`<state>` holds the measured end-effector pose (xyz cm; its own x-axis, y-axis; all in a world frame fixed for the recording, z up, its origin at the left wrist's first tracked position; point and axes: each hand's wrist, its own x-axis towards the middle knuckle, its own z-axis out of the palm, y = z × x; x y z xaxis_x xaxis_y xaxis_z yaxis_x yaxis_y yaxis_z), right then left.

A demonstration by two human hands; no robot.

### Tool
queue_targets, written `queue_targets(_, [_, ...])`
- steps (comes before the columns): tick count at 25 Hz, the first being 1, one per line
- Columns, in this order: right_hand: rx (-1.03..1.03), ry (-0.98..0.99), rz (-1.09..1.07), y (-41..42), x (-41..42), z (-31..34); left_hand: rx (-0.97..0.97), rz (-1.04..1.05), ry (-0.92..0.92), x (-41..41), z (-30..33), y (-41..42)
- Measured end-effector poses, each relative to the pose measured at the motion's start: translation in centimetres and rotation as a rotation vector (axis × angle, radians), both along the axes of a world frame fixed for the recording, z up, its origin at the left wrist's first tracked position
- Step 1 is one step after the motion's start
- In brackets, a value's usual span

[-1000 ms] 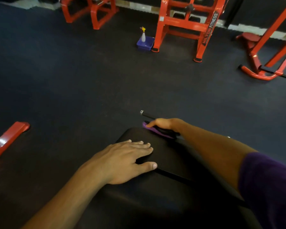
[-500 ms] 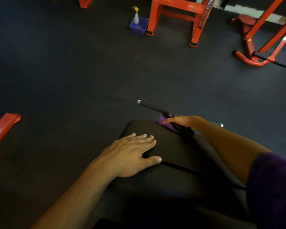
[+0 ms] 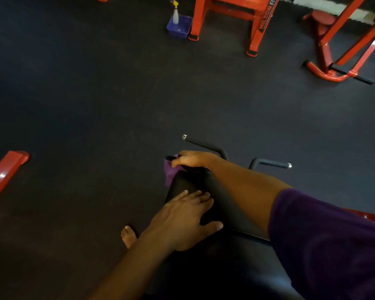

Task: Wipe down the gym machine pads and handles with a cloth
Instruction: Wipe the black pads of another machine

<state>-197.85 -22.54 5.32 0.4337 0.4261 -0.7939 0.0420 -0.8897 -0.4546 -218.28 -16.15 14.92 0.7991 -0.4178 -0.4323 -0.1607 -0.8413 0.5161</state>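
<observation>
Against the frame from half a second ago, my view has dipped and swung: the black pad [image 3: 206,202] now sits right of centre, a second handle [image 3: 271,163] has come into sight beyond my right forearm, and a bare foot [image 3: 128,236] shows on the floor [image 3: 95,105] beside the pad's left edge. My right hand [image 3: 193,159] has slid from the pad's far right corner to its far left corner, carrying the purple cloth [image 3: 171,171] along the far edge.

The dark floor lies open and wide to the left and ahead of the pad, well clear of the red frames. The pad's far edge is just under my right hand, and its left edge runs down beside my left hand [image 3: 182,221].

My right hand curls over the cloth and grips it against the far corner; a fold of the cloth hangs down over the edge. My left hand lies flat on the pad, fingers spread, thumb out to the right.

The near handle [image 3: 204,144], black with a metal cap, juts left just beyond my right hand. A red machine frame [image 3: 256,29] stands far ahead, with a blue tub [image 3: 179,29] and a spray bottle [image 3: 175,15] at its foot. Another red frame [image 3: 333,50] stands at far right, and a red bar [image 3: 4,174] lies at the left edge.
</observation>
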Motion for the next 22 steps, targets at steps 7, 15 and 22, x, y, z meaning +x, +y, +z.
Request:
queue_targets(7, [-0.223, -0.039, -0.117, -8.8, 0.8, 0.1, -0.020, -0.014, 0.005, 0.2, -0.3, 0.1])
queue_targets(15, [0.071, -0.047, 0.116, 1.7, -1.7, 2.6, 0.003, -0.036, -0.005, 0.3, -0.6, 0.0])
queue_targets(22, [0.568, -0.084, -0.312, 6.3, -3.6, 7.8, -0.217, 0.000, 0.113, 0.8, -1.0, 3.0])
